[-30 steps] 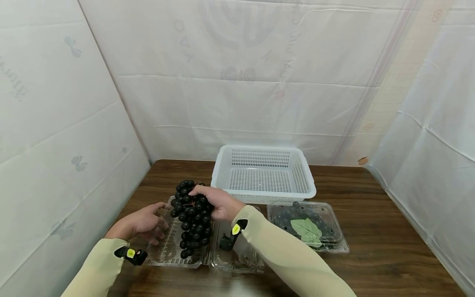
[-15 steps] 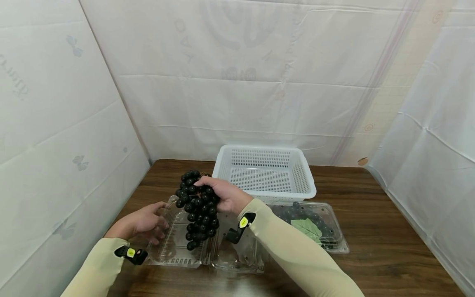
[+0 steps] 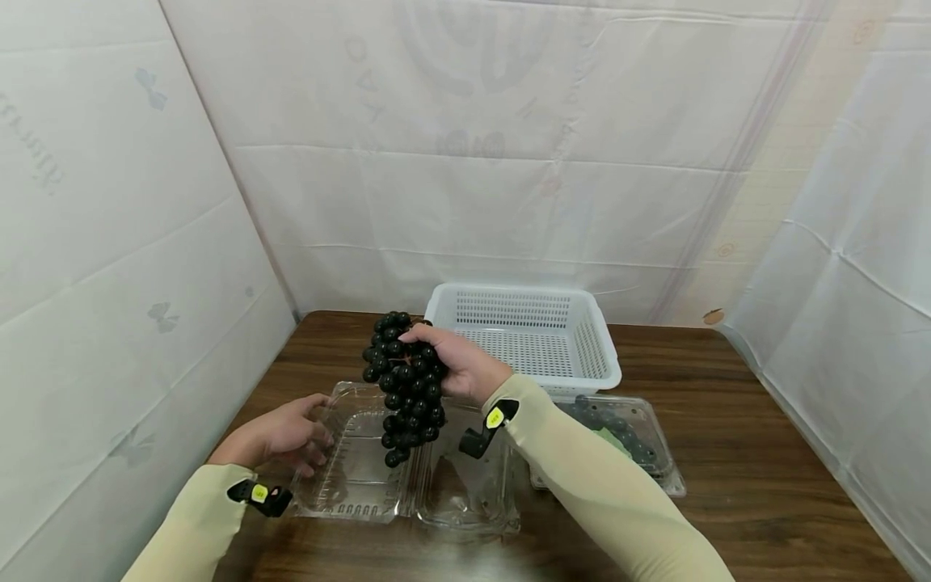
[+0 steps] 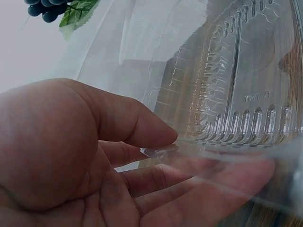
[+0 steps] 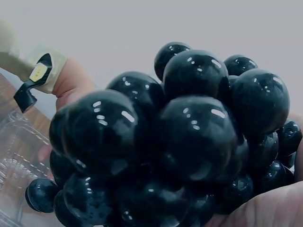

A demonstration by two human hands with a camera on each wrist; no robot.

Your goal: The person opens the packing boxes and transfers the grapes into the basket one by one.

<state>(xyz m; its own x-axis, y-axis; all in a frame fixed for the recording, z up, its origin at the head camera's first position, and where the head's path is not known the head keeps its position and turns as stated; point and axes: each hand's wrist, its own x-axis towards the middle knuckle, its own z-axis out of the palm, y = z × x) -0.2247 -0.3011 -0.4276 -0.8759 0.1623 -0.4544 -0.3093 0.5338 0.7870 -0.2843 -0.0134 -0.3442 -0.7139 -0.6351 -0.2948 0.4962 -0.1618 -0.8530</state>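
Observation:
A bunch of dark, glossy grapes (image 3: 410, 388) hangs above an opened clear plastic clamshell box (image 3: 364, 469) in the head view. My right hand (image 3: 469, 364) grips the bunch near its top, thumb over the upper grapes. Those grapes (image 5: 194, 132) fill most of the right wrist view and hide most of the fingers. At the box's left edge, my left hand (image 3: 291, 436) pinches the rim. In the left wrist view the thumb lies on top of the clear rim (image 4: 163, 150), and the fingers show through the plastic below. Both halves of the box lie flat, side by side.
A white perforated basket (image 3: 607, 356) stands at the back of the brown wooden table (image 3: 727, 436). To the right, partly behind the right sleeve, sits a closed clear box (image 3: 662, 453) with dark grapes and a green leaf. White cloth walls (image 3: 364, 226) border the table.
My right hand has lifted the grapes up from the box and carried them rightward, toward the basket. The left hand has stayed at the box's left edge.

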